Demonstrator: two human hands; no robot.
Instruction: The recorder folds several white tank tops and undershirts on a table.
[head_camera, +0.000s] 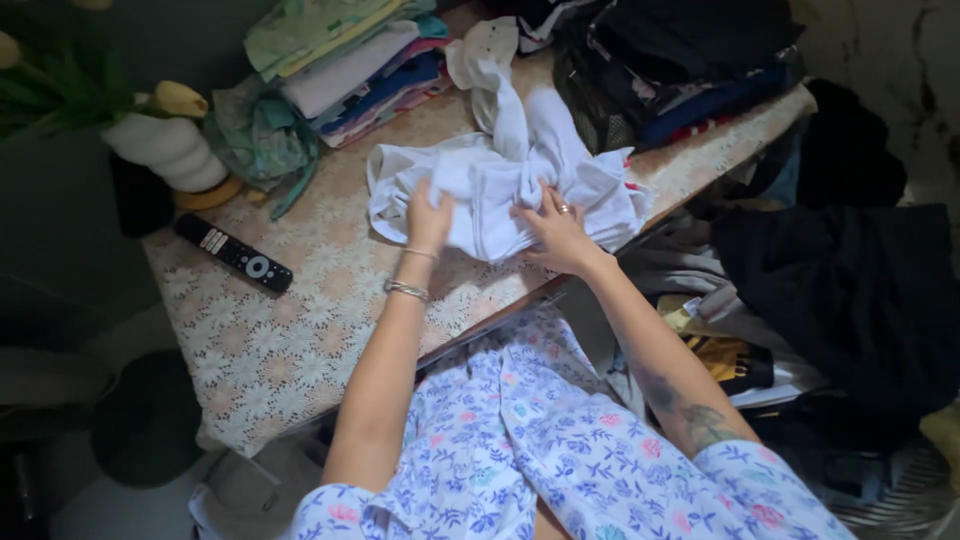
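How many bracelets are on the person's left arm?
2: a thin one at the wrist just below the left hand, and a wider silver one lower on the forearm. The right wrist shows none.

A table (270, 340) with a flowery lace cloth fills the middle of a dim room. A white vase (165, 150) with tulips, a black remote (233, 253) and a stack of folded clothes (350, 65) sit on it. Dark clothes (860, 290) are piled at the right.
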